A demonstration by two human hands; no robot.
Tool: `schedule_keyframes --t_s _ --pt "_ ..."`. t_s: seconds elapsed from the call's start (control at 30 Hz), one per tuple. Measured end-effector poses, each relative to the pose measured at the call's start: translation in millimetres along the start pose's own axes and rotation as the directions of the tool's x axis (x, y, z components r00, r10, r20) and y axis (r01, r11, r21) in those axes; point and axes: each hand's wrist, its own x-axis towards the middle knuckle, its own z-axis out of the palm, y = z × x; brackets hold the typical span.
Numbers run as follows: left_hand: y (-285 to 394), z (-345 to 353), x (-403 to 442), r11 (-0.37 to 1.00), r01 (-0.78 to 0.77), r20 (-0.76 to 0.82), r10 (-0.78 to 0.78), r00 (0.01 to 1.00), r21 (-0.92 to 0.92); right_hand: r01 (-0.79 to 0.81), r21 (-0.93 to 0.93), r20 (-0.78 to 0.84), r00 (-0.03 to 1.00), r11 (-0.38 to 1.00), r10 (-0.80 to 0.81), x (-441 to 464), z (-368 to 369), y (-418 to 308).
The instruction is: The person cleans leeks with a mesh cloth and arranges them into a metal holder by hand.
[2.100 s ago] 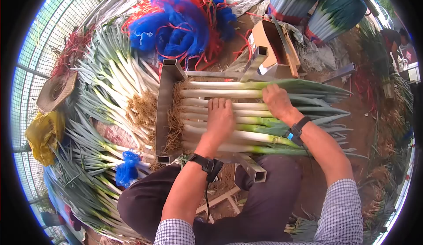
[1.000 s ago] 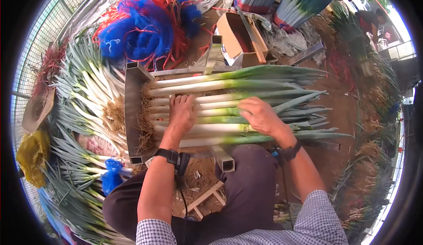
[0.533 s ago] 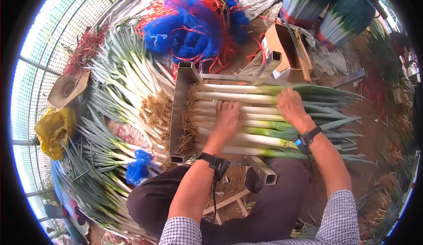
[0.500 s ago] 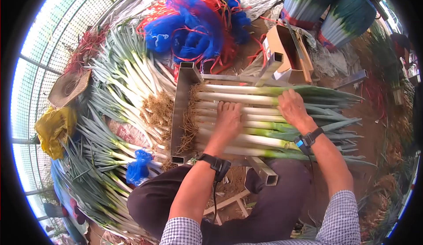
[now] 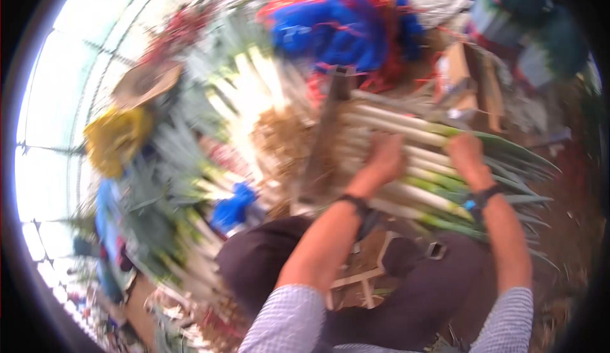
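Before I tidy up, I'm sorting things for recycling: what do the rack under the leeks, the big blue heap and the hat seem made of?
Rack: probably dull grey metal, judging by its flat end plate and hollow square tubing.
Blue heap: likely plastic mesh, bunched softly like thin netting.
Hat: perhaps straw, matte tan; blur hides any weave.

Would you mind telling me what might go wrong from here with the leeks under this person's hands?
I see no tie around the row of leeks, so they might roll apart if the left hand and right hand lifted off. The green leaves fan out beyond the right hand and could bend or tear if pressed. The metal tube end shows against the leg, so shifting the knee might knock it.
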Motion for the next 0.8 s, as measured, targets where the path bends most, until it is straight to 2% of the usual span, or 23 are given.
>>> schedule_keyframes --t_s 0.03,0.07,0.1,0.2,0.27,0.3,0.33,0.37,0.4,0.43,0.47,0.5,0.53,0.6,0.67,0.7,0.73,0.77,0.8 --pt "11.4 -14.4 6.6 0.993 0.091 0.177 -0.103 0.979 0.075 0.003 0.019 0.003 1.0 1.0 -0.003 -1.2 -6.1 0.4" --pt "2.1 -2.4 -4.0 0.995 -0.074 -0.035 0.076 0.996 0.064 0.015 0.058 -0.041 0.999 0.998 -0.012 -2.4 -10.2 -0.3" --pt "11.0 -15.0 -1.2 0.985 -0.048 0.102 0.031 0.994 0.167 0.012 0.079 -0.019 1.0 0.997 -0.01 -1.9 -15.7 -0.2" --pt "43.8 -58.2 -21.1 0.998 0.063 0.119 -0.064 0.991 0.013 -0.076 0.114 0.127 0.99 0.991 0.061 5.1 -21.8 9.6" --pt "62.4 -123.8 -35.5 0.998 0.053 0.3 -0.041 0.953 -0.03 -0.128 0.268 0.239 0.969 0.955 0.063 6.9 -50.0 10.8" --pt "73.7 -163.9 -43.4 0.997 0.054 0.388 -0.028 0.921 -0.058 -0.105 0.377 0.222 0.975 0.92 0.021 5.0 -71.0 9.7" --pt "85.5 -210.2 -53.9 0.999 0.026 0.421 -0.033 0.906 0.02 -0.071 0.406 0.207 0.978 0.911 -0.016 6.3 -84.7 9.6" --pt "92.3 -259.4 -72.8 0.998 0.017 0.382 -0.04 0.923 0.063 -0.013 0.542 0.118 0.991 0.84 -0.06 2.6 -102.7 5.6" --pt "63.8 -281.3 -81.4 0.991 -0.066 0.383 0.017 0.924 0.116 0.05 0.661 0.028 0.995 0.749 -0.091 -4.5 -124.0 2.0" --pt "89.5 -346.3 -122.8 0.991 -0.007 0.206 -0.021 0.978 0.135 -0.002 0.713 0.081 0.994 0.701 -0.08 -11.1 -153.7 -4.1" --pt "78.9 -388.2 -157.5 0.988 0.128 0.158 -0.14 0.978 0.084 -0.061 0.757 0.143 0.987 0.65 -0.074 -18.1 -184.5 -12.4" --pt "68.4 -430.2 -191.9 0.966 0.256 0.107 -0.257 0.961 0.02 -0.007 0.773 0.061 0.996 0.634 -0.063 -26.9 -205.6 -20.5" --pt "52.0 -451.7 -236.1 0.936 0.348 -0.07 -0.344 0.936 0.052 -0.007 0.754 0.017 1.0 0.656 -0.009 -36.2 -224.2 -23.8" --pt "19.2 -494.7 -324.5 0.849 0.528 -0.416 -0.478 0.774 0.008 0.011 0.818 -0.023 1.0 0.575 0.014 -49.6 -259.4 -33.7" --pt "-22.8 -503.4 -421.1 0.811 0.561 -0.582 -0.38 0.719 0.163 0.07 0.9 -0.1 0.994 0.431 0.047 -65.8 -289.8 -54.9" --pt "-31.2 -486.6 -456.2 0.735 0.666 -0.605 -0.59 0.535 -0.128 0.103 0.929 -0.134 0.989 0.356 0.063 -71.2 -300.0 -68.9" --pt "-42.2 -466.9 -492.1 0.592 0.694 -0.549 -0.768 0.33 -0.41 0.117 0.943 -0.13 0.991 0.311 0.023 -74.6 -306.3 -83.1" --pt "-75.8 -440.8 -536.9 0.507 0.744 -0.478 -0.83 0.287 -0.435 0.128 0.955 -0.129 0.992 0.268 -0.015 -77.6 -311.5 -95.9" --pt "-48.3 -410.3 -535.7 0.342 0.755 -0.411 -0.906 0.106 -0.56 0.137 0.964 -0.129 0.99 0.228 -0.052 -77.8 -315.5 -106.5"
